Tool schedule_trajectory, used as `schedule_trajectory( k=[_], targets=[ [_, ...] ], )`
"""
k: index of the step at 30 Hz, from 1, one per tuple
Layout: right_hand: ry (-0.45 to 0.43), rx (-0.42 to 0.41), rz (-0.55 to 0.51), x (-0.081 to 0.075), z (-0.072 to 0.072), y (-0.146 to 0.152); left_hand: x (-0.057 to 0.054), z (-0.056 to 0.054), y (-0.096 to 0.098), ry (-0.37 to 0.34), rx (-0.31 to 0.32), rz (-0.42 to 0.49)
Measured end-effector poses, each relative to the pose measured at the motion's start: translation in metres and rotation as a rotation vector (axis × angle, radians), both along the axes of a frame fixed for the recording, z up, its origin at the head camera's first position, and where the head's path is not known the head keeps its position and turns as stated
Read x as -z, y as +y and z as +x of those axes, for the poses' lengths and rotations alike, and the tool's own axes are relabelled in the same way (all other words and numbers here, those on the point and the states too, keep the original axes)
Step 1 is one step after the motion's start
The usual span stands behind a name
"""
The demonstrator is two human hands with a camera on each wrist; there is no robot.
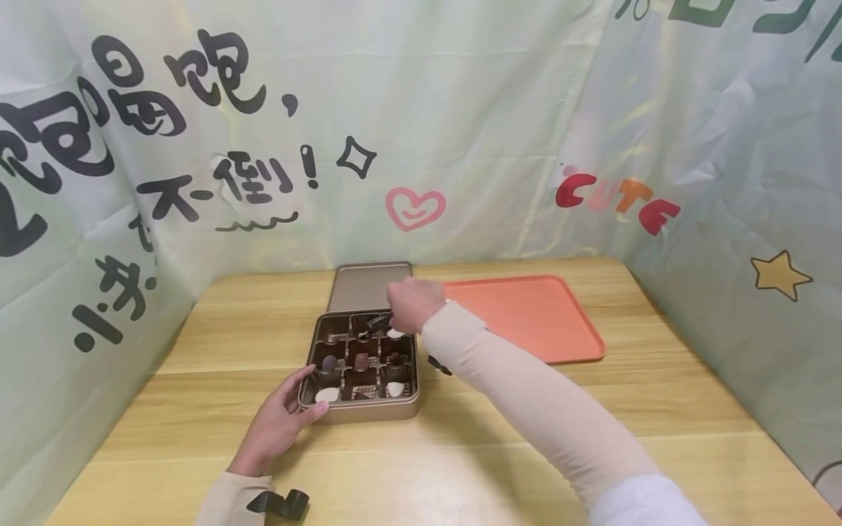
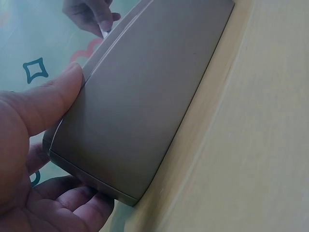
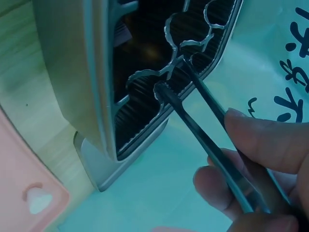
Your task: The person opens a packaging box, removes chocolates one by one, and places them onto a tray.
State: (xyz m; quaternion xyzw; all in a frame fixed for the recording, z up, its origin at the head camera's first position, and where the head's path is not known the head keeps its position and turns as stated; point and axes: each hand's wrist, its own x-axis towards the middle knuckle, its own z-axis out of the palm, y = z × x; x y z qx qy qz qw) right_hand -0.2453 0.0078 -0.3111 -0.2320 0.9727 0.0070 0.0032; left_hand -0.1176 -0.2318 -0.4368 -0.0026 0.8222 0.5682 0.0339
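On the wooden table (image 1: 480,475), a divided tin (image 1: 368,413) holding small pieces (image 1: 362,361).
Nearest, the left hand (image 1: 281,416) grips the tin's front-left corner; beyond, the right hand (image 1: 416,303) pinches tweezers (image 3: 202,140) over its far row; an orange tray (image 1: 526,314) lies right, a lid (image 1: 368,288) behind.

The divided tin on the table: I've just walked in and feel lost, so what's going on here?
A person grips the tin at its near-left corner with the left hand, while the right hand holds tweezers at its far side. The tweezer tips look apart, with nothing visibly pinched between them. Small pieces sit in several compartments; a flat lid lies behind the tin. A pinkish-orange tray lies to the right, with a white piece near its corner.
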Motion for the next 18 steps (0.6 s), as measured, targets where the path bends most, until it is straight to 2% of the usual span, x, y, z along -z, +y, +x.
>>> schedule_trajectory(
  k=[10,18],
  targets=[
    [0.042,0.006,0.076,-0.008,0.006,-0.024,0.001,-0.001,-0.001,-0.012,-0.002,0.007],
    [0.141,-0.009,0.121,-0.004,0.011,-0.033,0.000,0.000,0.000,-0.017,-0.005,0.028]
  ],
)
